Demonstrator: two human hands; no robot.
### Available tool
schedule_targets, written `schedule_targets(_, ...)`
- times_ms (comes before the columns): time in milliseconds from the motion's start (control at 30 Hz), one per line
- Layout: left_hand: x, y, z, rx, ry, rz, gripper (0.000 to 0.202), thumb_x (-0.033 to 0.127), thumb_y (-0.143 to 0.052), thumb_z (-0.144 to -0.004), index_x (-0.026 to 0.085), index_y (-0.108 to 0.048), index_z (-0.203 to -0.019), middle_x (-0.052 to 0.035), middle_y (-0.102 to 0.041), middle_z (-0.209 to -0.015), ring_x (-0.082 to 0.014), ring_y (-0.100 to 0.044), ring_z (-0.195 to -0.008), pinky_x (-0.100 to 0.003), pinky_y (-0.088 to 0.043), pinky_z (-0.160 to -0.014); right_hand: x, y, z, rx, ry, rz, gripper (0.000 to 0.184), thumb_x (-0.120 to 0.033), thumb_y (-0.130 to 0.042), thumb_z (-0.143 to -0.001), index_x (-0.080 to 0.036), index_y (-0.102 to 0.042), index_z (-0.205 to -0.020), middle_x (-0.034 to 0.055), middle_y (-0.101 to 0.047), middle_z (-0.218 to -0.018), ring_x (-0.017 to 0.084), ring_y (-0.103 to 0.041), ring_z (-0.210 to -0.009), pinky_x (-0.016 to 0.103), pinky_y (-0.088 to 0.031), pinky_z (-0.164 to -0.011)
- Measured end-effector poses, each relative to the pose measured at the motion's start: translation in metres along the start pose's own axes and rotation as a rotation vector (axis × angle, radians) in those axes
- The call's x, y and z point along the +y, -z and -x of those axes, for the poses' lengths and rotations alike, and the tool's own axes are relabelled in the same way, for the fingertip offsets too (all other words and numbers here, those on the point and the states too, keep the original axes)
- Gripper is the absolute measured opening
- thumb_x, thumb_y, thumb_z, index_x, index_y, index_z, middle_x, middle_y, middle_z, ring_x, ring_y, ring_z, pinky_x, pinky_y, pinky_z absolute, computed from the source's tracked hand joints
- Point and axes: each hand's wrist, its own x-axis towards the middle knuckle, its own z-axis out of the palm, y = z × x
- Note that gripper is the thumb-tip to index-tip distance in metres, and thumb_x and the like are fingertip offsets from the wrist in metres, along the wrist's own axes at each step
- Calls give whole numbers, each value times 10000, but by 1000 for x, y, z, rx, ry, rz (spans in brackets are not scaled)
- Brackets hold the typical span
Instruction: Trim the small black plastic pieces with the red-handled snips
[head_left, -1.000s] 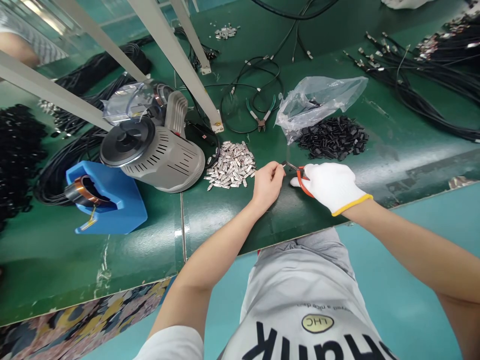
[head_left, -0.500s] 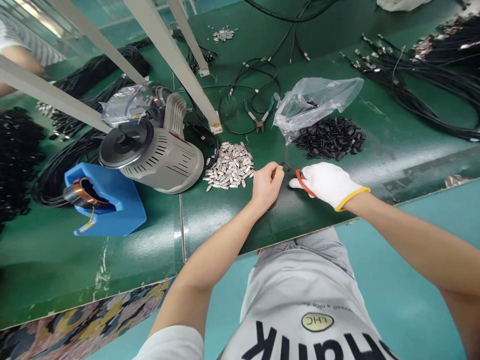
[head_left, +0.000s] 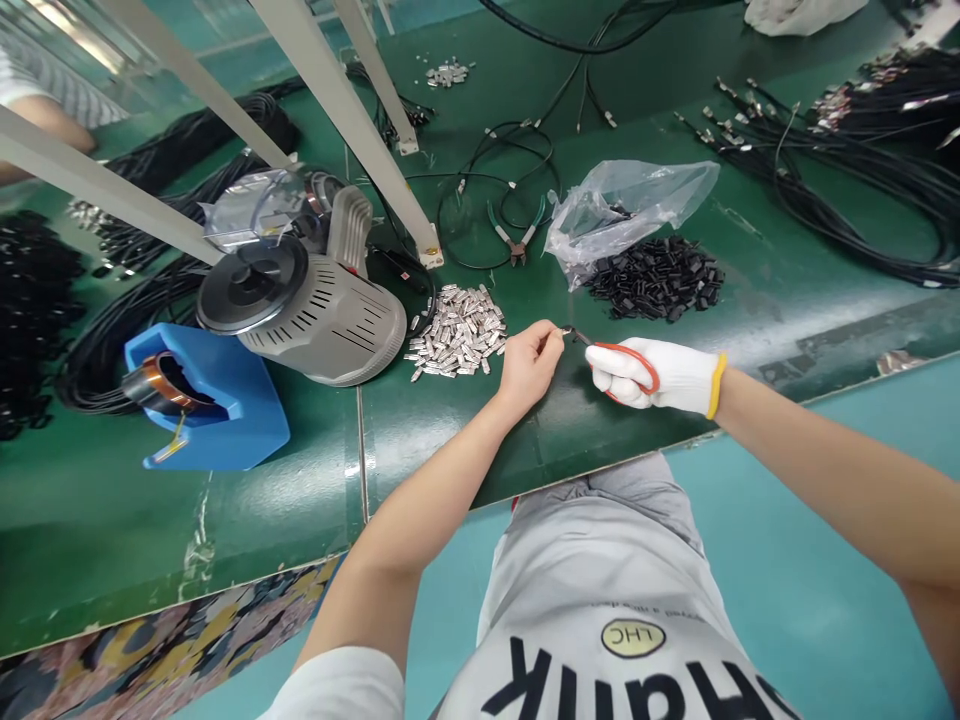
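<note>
My bare left hand (head_left: 530, 365) is closed in a pinch on a small piece I cannot make out, just right of a pile of small silver metal parts (head_left: 457, 331). My right hand (head_left: 660, 375), in a white glove with a yellow cuff, grips red-handled scissors (head_left: 626, 358). The scissor tips meet the left fingertips above the green table (head_left: 570, 420). A heap of small black plastic parts (head_left: 656, 277) lies just beyond both hands.
A grey machine (head_left: 315, 310) and a blue tape holder (head_left: 210, 405) stand at left. A clear plastic bag (head_left: 626, 205), green-handled pliers (head_left: 516, 238) and black cable bundles (head_left: 840, 160) lie farther back. White frame bars (head_left: 352, 120) slant overhead. Another person's arm (head_left: 37, 120) shows at top left.
My right hand has rolled over, so the red scissor handle loop now shows on top, and it sits slightly farther right. The left hand has barely moved.
</note>
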Motion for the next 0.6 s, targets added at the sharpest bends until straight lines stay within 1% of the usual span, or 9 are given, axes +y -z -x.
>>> schedule_targets(100,-1,1,-3,-53,16,139,362,458,-530,-997,200,-562,-746,61,-451,-501,-84,-448,-453,-235,-356,-524,10,-7,-2,-55,49,-202,590,-778,-635,-864,-202,-532,-784,-90,-347,-506,62,-285,-451,208,-206,-423)
schedule_targets(200,-3,1,-4,-129,28,268,399,539,-563,-979,198,-568,-773,67,-454,-499,-82,-457,-449,-233,-382,-528,22,-16,-7,-91,48,-375,583,-802,-532,-910,-234,-481,-790,-122,-254,-464,69,-180,-394,217,-189,-393)
schedule_targets(300,-3,0,-1,-210,17,290,401,552,-574,-979,192,-580,-801,61,-481,-518,-82,-472,-474,-234,-399,-544,29,-25,-11,-52,79,-514,591,-822,-418,-944,-265,-368,-754,-145,-102,-440,77,-61,-381,224,-178,-386)
schedule_targets(367,-1,-1,2,-259,1,279,387,538,-563,-991,189,-587,-826,54,-506,-538,-83,-485,-496,-233,-407,-555,28,-28,-9,21,144,-530,596,-835,-385,-944,-272,-333,-754,-148,-52,-444,81,-27,-388,232,-178,-396)
schedule_targets(433,1,-1,3,-272,9,291,383,530,-563,-993,186,-586,-825,51,-514,-544,-82,-491,-499,-232,-415,-555,21,-28,-4,120,215,-436,603,-849,-386,-931,-268,-371,-768,-133,-132,-446,87,-108,-386,245,-210,-420)
schedule_targets(500,3,0,2,-246,53,342,395,536,-584,-972,185,-577,-792,58,-493,-520,-80,-488,-470,-232,-416,-531,12,-23,6,223,242,-194,603,-840,-406,-924,-252,-465,-804,-76,-354,-491,110,-325,-438,264,-293,-478)
schedule_targets(533,3,1,0,-227,85,374,403,541,-597,-957,185,-569,-768,65,-474,-501,-79,-481,-446,-231,-410,-510,8,-20,11,262,218,-6,589,-813,-425,-933,-239,-524,-847,-30,-489,-560,135,-451,-512,280,-355,-538)
schedule_targets(567,4,2,-1,-209,117,407,410,543,-609,-941,187,-560,-745,72,-450,-482,-77,-470,-421,-229,-397,-486,4,-16,15,329,185,233,588,-808,-449,-920,-233,-553,-855,6,-566,-609,161,-521,-567,293,-368,-572)
schedule_targets(600,5,3,-3,-198,145,437,412,540,-621,-927,189,-551,-724,79,-429,-467,-76,-458,-400,-227,-383,-465,0,-12,19,440,170,522,595,-812,-460,-909,-230,-574,-868,33,-617,-662,184,-559,-611,303,-355,-595)
